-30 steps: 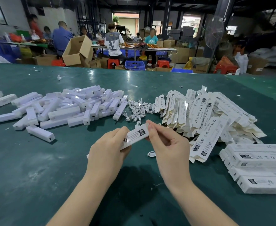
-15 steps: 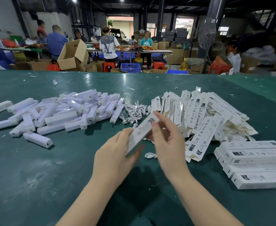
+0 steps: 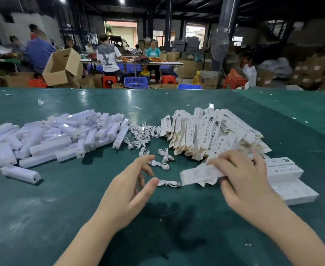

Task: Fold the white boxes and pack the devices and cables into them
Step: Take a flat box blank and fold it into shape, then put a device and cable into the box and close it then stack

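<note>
My right hand (image 3: pixel 244 175) grips a partly folded white box (image 3: pixel 200 174) by its right end, fingers over the top, just above the green table. My left hand (image 3: pixel 131 185) hovers with relaxed, spread fingers, its thumb tip at the end of a small white coiled cable (image 3: pixel 168 182) lying on the table. More loose cables (image 3: pixel 144 133) lie behind it. A heap of white stick-shaped devices (image 3: pixel 61 135) fills the left. A fanned stack of flat unfolded boxes (image 3: pixel 215 131) sits at centre right.
Several closed white boxes (image 3: pixel 284 173) are stacked beside my right hand. The green table (image 3: pixel 42 217) stretches wide around me. Beyond its far edge people work at other tables among cardboard cartons (image 3: pixel 61 68), stools and blue crates.
My left hand has let go of the box and dropped toward the cable on the table. My right hand now holds the box alone, lower and further right.
</note>
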A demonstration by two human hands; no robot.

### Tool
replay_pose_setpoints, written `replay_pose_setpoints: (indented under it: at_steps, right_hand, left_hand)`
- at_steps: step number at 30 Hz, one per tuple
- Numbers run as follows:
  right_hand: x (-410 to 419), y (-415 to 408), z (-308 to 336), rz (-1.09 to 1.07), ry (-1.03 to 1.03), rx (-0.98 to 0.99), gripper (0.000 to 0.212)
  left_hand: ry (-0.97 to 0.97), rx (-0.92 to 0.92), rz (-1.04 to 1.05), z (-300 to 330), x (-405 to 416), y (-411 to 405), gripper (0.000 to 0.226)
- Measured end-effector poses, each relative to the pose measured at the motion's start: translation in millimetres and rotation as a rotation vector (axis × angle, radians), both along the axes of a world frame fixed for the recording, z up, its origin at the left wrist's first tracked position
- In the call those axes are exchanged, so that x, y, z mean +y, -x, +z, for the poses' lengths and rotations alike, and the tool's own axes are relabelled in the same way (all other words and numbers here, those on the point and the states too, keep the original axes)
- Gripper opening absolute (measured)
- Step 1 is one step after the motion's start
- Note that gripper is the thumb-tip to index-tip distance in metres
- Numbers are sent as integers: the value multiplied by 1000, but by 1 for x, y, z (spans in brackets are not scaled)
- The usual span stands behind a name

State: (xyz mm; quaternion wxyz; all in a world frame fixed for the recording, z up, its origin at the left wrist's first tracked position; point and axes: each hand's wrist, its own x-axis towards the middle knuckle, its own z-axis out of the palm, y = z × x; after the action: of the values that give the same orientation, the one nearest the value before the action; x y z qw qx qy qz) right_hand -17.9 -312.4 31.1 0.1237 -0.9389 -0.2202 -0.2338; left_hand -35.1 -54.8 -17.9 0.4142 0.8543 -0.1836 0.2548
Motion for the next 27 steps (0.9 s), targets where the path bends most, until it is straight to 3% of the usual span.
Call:
replay_pose_setpoints:
  at_steps: [6, 10, 16, 18, 24, 27]
  right_hand:
    - [-85, 0, -12, -324, 93, 139, 56]
    - [-95, -4, -28, -452, 131, 17, 53]
    - [-73, -4, -29, -653, -84, -42, 32]
    - [-40, -4, -22, -535, -145, -49, 32]
    - [100, -29, -14, 123, -118, 192, 40]
    - [154, -58, -16, 231, -67, 337, 44]
  left_hand:
    - [-21, 17, 27, -1, -2, -1, 34]
    - [-32, 31, 48, -3, 0, -2, 34]
    - [-20, 32, 100, -6, 0, -3, 25]
    - [-15, 28, 105, -6, -1, -4, 22]
    - [149, 112, 166, 0, 10, -20, 11]
    - [30, 232, 301, 13, 52, -44, 12]
